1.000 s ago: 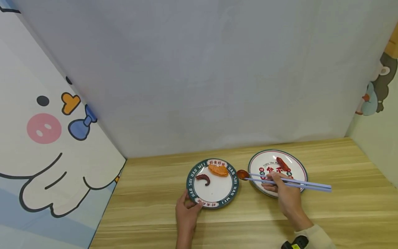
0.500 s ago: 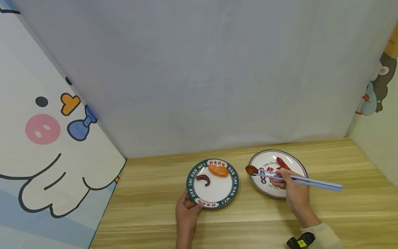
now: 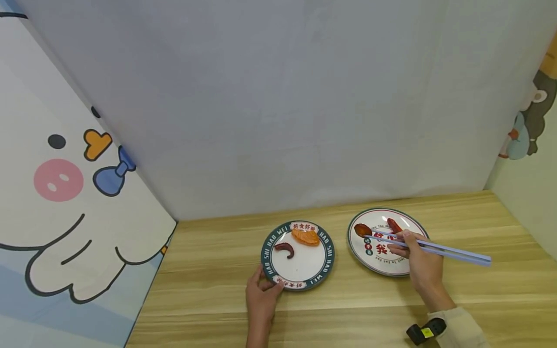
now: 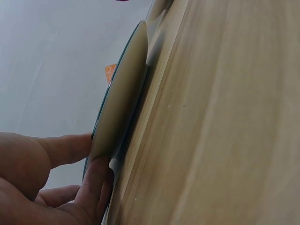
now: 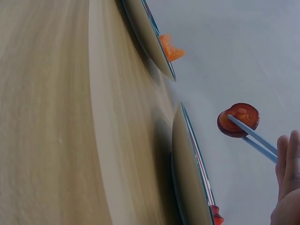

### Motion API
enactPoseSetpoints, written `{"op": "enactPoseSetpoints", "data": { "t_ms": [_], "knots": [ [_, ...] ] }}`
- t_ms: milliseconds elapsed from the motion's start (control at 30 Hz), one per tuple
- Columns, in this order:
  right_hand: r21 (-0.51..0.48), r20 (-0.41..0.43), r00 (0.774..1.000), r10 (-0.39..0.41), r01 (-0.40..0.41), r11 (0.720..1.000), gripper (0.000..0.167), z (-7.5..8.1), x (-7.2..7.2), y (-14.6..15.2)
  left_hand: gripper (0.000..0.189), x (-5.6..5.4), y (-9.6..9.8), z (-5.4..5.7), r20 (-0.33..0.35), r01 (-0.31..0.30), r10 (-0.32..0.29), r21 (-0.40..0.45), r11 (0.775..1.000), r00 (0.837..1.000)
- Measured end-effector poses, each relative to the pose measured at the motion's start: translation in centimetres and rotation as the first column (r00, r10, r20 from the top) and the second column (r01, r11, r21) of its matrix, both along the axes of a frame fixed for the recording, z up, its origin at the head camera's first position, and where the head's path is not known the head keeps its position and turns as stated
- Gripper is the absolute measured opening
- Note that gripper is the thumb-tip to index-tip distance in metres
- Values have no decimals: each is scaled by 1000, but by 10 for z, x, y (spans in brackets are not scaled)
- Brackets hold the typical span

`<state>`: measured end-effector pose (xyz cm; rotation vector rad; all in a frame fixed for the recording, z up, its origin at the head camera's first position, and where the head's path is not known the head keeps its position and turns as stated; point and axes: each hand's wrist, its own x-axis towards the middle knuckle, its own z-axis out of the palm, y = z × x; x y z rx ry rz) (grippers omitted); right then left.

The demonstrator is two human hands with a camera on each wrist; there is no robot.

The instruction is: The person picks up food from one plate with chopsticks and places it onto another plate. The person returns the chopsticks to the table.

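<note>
My right hand (image 3: 424, 266) holds a pair of pale blue chopsticks (image 3: 461, 255). Their tips pinch a brown-red mushroom (image 3: 362, 230), which in the right wrist view hangs above the right plate (image 5: 190, 173) with a gap below it. That plate (image 3: 370, 265) is white with red print and bears a long red piece of food (image 3: 393, 225), partly behind the hand. With thumb on the rim and fingers under it, my left hand (image 3: 262, 294) grips the green-rimmed plate (image 3: 300, 268). On this plate lie an orange salmon slice (image 3: 306, 237) and a dark curled tentacle (image 3: 285, 249).
Both plates stand on a wood-grain table (image 3: 209, 270), side by side with a narrow strip of table between them. A grey-white backdrop (image 3: 304, 121) rises behind the table. Panels with cartoon prints (image 3: 58, 179) stand at the left and right sides.
My right hand has moved right with the chopsticks, carrying the mushroom from beside the green-rimmed plate's edge to over the right plate's left part. The left hand and its plate have stayed put.
</note>
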<state>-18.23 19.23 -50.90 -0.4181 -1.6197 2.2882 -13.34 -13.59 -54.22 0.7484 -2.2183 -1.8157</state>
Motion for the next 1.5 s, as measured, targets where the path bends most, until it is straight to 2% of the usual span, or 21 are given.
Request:
{"op": "enactPoseSetpoints", "data": {
  "t_ms": [133, 333, 567, 800, 967, 1067, 1167, 1267, 1500],
  "knots": [
    [-1, 22, 1000, -2, 2, 1000, 37, 1, -2, 4, 81, 0, 0, 1, -5, 1, -1, -1, 1000, 1000],
    [-22, 3, 1000, -8, 8, 1000, 38, 1, -5, 7, 80, -1, 1, 2, -6, 3, -3, 2, 1000, 1000],
    [-26, 24, 998, -55, 56, 998, 25, -3, -9, 11, 81, 0, 1, 2, 8, -1, 1, -6, 1000, 1000],
    [1, -7, 998, -69, 69, 998, 23, -4, -12, 14, 81, 0, 2, 2, 2, 2, -2, -3, 1000, 1000],
    [101, 3, 998, -70, 69, 992, 18, -7, -13, 16, 81, 0, 2, 2, 5, 1, -1, -4, 1000, 1000],
    [178, -11, 998, -66, 67, 982, 22, -9, -14, 17, 80, 0, 1, 2, -5, 0, 0, -6, 1000, 1000],
    [302, -25, 999, -47, 53, 952, 32, -10, -15, 18, 80, 1, 1, 2, -25, 1, -1, -5, 1000, 1000],
    [420, -23, 999, -37, 43, 907, 36, -10, -15, 19, 79, 1, 1, 2, -44, 4, -4, -3, 1000, 999],
    [477, -21, 1000, -18, 26, 878, 35, -7, -18, 20, 80, 2, 0, 2, -46, 7, -7, -5, 1000, 999]
  ]
}}
